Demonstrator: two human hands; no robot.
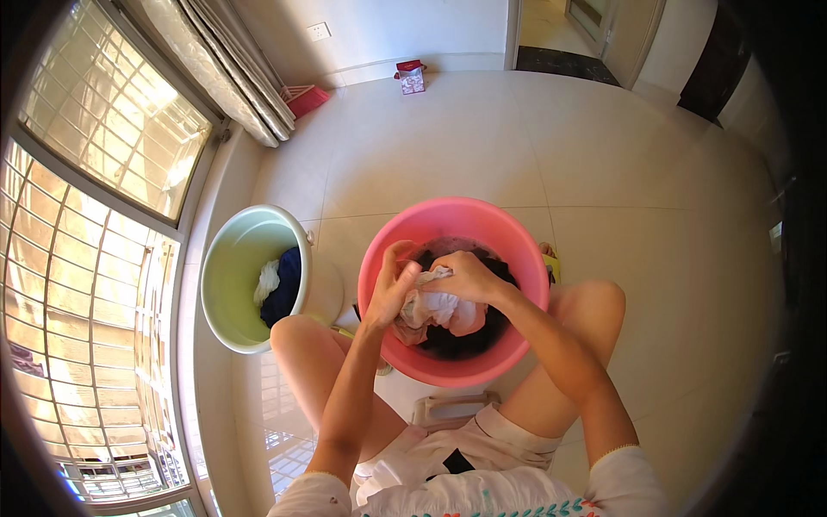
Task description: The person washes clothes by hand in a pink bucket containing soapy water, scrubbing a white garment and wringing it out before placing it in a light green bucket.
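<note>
A pink plastic basin [452,208] stands on the floor between my knees, with dark wet clothes [452,346] and some sudsy water in it. Over them, a bunched white and pale pink cloth [439,310] is gripped at its upper edge by my right hand [468,274]. My left hand [391,284] is at the basin's left side, beside the cloth, its thumb and fingers apart. Whether its palm touches the cloth is hard to see. Part of the cloth hangs down over the dark clothes.
To the left stands a pale green bucket [226,284] holding a dark blue garment [284,291] and a white cloth [267,282]. A low plastic stool [452,408] is under me. Barred windows [84,310] line the left; a red dustpan [307,100] and small box [411,79] sit by the wall.
</note>
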